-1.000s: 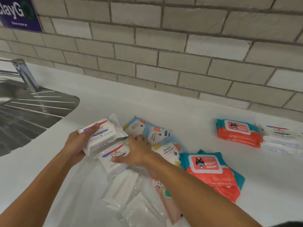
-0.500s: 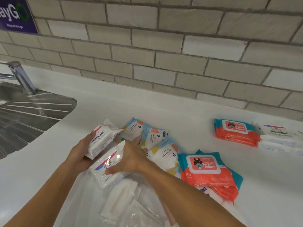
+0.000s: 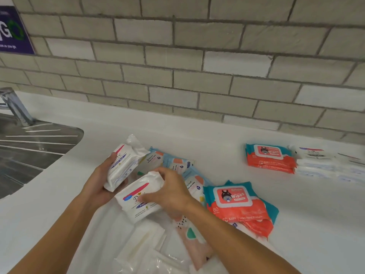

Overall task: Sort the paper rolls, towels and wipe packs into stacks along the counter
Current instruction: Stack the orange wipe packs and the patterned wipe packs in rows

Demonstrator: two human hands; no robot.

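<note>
Nearest you, clear plastic-wrapped white packs (image 3: 138, 246) lie on the white counter (image 3: 316, 224), partly under your forearms.

Your right hand (image 3: 169, 192): grip clamped on a white Dove wipe pack (image 3: 138, 200), thumb on its face, fingers curled over its far edge; pack tilted, lifted just off the pile.

Your left hand (image 3: 98, 180): grip clamped on a second white Dove pack (image 3: 123, 165), held from beneath with the thumb on its near side, just beside and above the first; whether the two packs touch, you cannot tell.

Behind your hands: light-blue wipe packs (image 3: 173, 163), overlapping.

Right of your right wrist: orange-and-teal Wipes packs (image 3: 237, 206), loosely piled.

Farther right, well apart: a stack of orange-and-teal packs (image 3: 269, 158), with a stack of white packs (image 3: 324, 163) just beside it.

Far left: steel sink drainer (image 3: 29, 151).
</note>
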